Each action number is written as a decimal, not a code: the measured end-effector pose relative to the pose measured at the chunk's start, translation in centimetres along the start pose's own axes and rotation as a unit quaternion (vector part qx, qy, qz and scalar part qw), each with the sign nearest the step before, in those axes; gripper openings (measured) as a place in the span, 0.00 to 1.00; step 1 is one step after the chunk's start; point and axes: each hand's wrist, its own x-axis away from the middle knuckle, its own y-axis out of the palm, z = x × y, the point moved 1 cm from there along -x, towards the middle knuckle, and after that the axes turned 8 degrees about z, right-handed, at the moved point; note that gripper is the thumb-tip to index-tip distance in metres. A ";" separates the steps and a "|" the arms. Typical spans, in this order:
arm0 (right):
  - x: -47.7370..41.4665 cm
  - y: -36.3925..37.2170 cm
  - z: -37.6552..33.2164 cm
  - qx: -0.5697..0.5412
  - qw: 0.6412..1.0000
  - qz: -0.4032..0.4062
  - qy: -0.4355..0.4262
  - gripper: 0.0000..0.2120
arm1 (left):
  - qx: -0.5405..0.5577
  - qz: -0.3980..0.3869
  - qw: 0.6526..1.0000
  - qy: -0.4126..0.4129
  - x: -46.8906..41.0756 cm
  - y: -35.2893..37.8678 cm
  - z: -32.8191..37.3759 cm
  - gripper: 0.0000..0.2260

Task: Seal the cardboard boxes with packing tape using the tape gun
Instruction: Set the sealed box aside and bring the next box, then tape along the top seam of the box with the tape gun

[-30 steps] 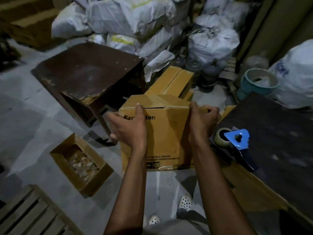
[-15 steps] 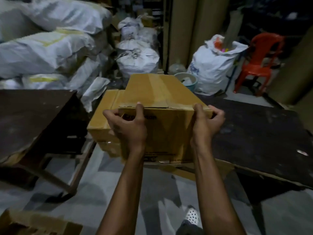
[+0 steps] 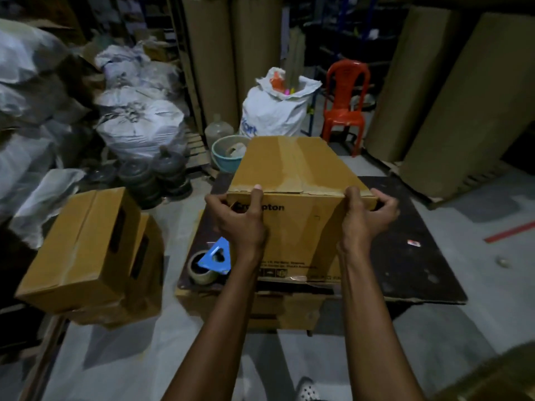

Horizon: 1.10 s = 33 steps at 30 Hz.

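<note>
A brown cardboard box (image 3: 295, 172) with printed lettering sits on the dark board table (image 3: 419, 256), its top flaps closed. My left hand (image 3: 240, 221) grips its near left corner, thumb up on the top edge. My right hand (image 3: 364, 215) grips the near right corner, fingers wrapped round the side. The tape gun (image 3: 212, 260), blue-framed with a roll of tape, lies on the table's near left corner, just left of my left wrist.
Two stacked cardboard boxes (image 3: 86, 250) stand to the left of the table. White sacks (image 3: 139, 125) pile up at the back left. Behind the table are a teal basin (image 3: 228, 153), a red plastic chair (image 3: 344, 102) and tall cardboard sheets (image 3: 451, 96).
I have carried the box to the right and brought it down onto the dark table. The view swung right and up; the tape gun now lies to the left of my hands.
</note>
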 end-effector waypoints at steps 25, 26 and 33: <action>-6.0 1.6 14.7 0.226 0.842 -0.305 -0.383 0.06 | -0.315 0.119 0.883 -0.328 5.7 2.4 -19.0 0.23; -4.7 2.1 14.7 0.199 0.830 -0.351 -0.385 0.06 | -0.338 0.135 0.853 -0.373 5.4 1.8 -19.4 0.29; 2.3 2.4 16.0 0.124 0.743 -0.528 -0.392 0.04 | -0.084 -0.007 0.817 -0.571 4.3 -0.3 -21.8 0.09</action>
